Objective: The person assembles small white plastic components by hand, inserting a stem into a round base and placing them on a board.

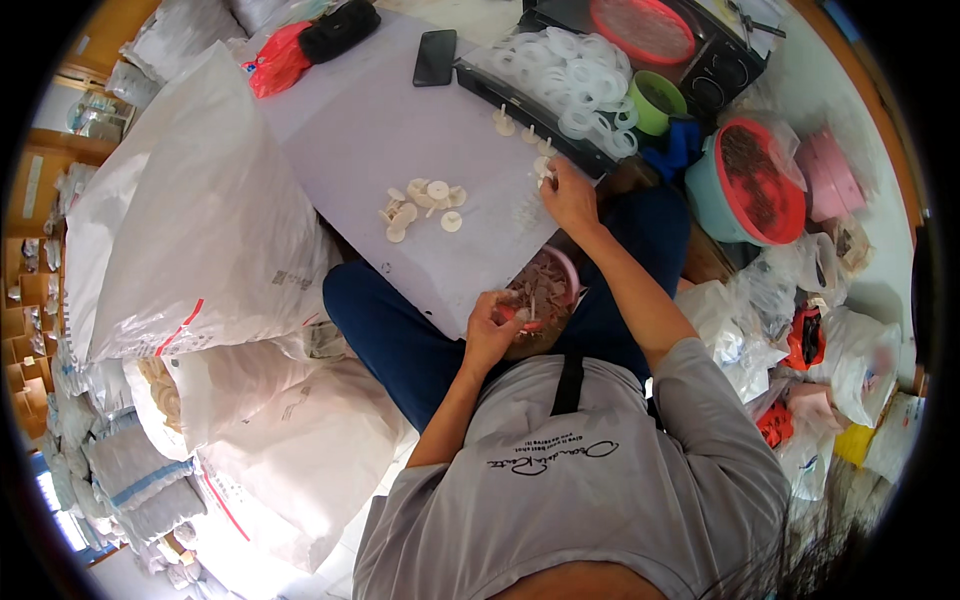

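Pinched on a small white piece, right hand [570, 195] rests on the board [370, 140]; left hand [492, 325] pinches pins over the bowl [566, 268].

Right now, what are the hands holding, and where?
Left hand pinches a small pale piece over the pink bowl. Right hand fingers small white pieces on the board; grip unclear.

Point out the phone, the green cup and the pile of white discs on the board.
phone [435, 57]: head view, middle of its dark screen.
green cup [655, 105]: head view, its near rim.
pile of white discs [422, 205]: head view, centre of the cluster.
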A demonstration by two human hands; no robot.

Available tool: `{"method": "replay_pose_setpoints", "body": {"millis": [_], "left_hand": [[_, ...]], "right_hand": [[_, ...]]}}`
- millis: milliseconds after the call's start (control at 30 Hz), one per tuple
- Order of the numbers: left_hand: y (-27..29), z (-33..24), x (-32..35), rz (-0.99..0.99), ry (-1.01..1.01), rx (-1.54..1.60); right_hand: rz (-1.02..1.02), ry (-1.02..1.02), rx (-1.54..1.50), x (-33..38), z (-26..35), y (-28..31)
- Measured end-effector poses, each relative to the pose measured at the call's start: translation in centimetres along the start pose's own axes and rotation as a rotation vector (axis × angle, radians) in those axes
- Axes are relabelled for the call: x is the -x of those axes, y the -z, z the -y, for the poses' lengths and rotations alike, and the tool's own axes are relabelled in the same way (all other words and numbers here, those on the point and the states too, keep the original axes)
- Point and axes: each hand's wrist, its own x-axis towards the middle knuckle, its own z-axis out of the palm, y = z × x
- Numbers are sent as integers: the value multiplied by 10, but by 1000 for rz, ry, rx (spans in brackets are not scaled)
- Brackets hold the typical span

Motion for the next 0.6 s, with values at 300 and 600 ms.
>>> {"method": "replay_pose_setpoints", "body": {"millis": [300,600], "left_hand": [[14,-11,-21,-158,-334,222],[17,-14,-8,-155,-72,517]], "right_hand": [[551,-338,-894,105,50,5],[251,-87,-356,90,32,-2]]}}
